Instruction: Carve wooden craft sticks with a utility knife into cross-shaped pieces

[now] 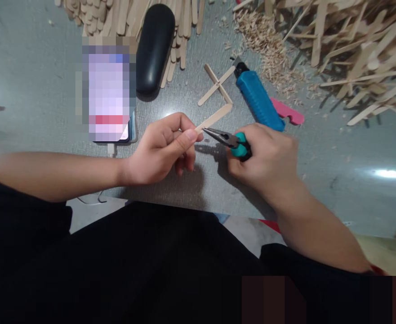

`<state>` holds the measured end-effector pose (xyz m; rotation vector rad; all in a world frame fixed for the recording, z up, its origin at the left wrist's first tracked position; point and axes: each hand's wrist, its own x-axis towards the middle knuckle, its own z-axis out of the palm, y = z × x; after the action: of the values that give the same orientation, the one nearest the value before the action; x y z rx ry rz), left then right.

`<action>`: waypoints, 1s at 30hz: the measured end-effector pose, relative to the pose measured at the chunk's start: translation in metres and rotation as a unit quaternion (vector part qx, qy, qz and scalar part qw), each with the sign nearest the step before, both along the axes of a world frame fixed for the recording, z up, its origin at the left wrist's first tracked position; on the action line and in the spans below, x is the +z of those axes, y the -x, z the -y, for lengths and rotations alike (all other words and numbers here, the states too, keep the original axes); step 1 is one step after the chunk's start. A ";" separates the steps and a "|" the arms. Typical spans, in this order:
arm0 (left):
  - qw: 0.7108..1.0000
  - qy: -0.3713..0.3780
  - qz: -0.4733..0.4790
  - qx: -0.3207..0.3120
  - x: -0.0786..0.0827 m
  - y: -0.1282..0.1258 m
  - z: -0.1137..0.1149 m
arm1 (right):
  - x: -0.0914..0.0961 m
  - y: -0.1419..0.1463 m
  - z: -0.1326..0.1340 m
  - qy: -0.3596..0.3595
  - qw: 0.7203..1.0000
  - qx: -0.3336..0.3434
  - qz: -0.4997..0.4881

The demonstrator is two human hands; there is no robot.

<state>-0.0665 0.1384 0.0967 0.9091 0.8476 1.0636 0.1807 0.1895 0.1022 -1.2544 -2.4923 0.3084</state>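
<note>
Between thumb and fingers, my left hand [166, 146] pinches one end of a flat wooden craft stick [215, 118], which slants up to the right. My right hand [268, 157] is closed around the teal and black handles of needle-nose pliers [223, 137]. The pliers' tips reach the held end of the stick, close to my left thumb; whether they bite on it I cannot tell. Just beyond the stick lie crossed wooden sticks [217, 84] forming an X, one end near the far tip of the held stick.
A blue utility knife [260, 100] lies beyond my right hand, over a pink piece [288, 111]. Wood shavings [268, 45] and a heap of sticks [362, 54] spread at upper right. A black case [155, 49] rests against more sticks [117, 18]. A phone [108, 99], blurred, is plugged in at left.
</note>
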 end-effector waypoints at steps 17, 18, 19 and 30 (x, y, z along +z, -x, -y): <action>0.997 -0.030 0.051 -0.058 -0.005 0.001 -0.007 | 0.043 -0.001 -0.013 0.662 0.735 0.092 -0.113; 0.997 -0.024 0.052 -0.057 -0.004 0.002 -0.008 | 0.044 -0.003 -0.015 0.674 0.721 0.110 -0.117; 0.997 -0.019 0.053 -0.056 -0.004 0.003 -0.008 | 0.045 -0.004 -0.015 0.671 0.722 0.122 -0.118; 1.000 -0.016 0.007 0.016 -0.006 -0.001 -0.003 | 0.025 -0.002 -0.005 0.188 0.982 0.024 -0.020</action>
<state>-0.0651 0.1418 0.0905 0.9163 0.8367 1.1127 0.1825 0.1941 0.1270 -1.3060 -2.5085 0.8418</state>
